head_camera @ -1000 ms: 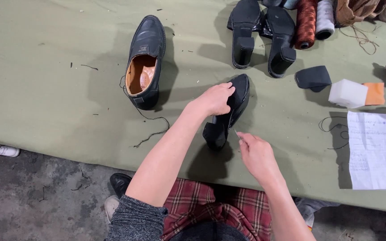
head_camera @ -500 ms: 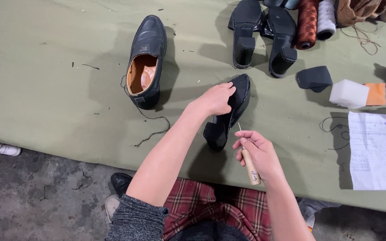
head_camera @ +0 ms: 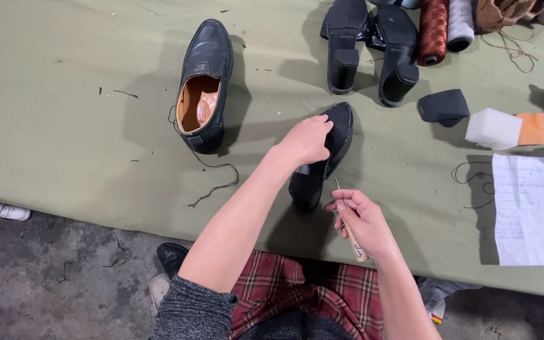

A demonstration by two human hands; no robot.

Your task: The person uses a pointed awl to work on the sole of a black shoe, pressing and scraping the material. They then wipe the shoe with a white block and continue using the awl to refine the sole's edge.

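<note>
A: What's on the table (head_camera: 64, 145), L to R?

B: Upright shoe (head_camera: 204, 85) w/ tan lining at approx 11 o'clock, loose thread (head_camera: 212, 173) trailing from its heel. Centre: second shoe (head_camera: 322, 157) lying on its side, sole toward the person.

A: Hands?

B: L hand (head_camera: 306, 138) wrapped over that shoe's upper edge, pinning it down. R hand (head_camera: 357, 217) just at 5 o'clock of it, fingers closed round an awl (head_camera: 349, 226), wooden handle, metal tip pointing up at the shoe. Can't tell if tip touches.

A: Further R?

B: Two heeled shoes (head_camera: 369, 44) at 12, thread spools (head_camera: 445, 25) beside them. At 2–3: dark patch (head_camera: 445, 106), white block (head_camera: 492, 129), orange piece (head_camera: 531, 128), paper (head_camera: 527, 211).
</note>
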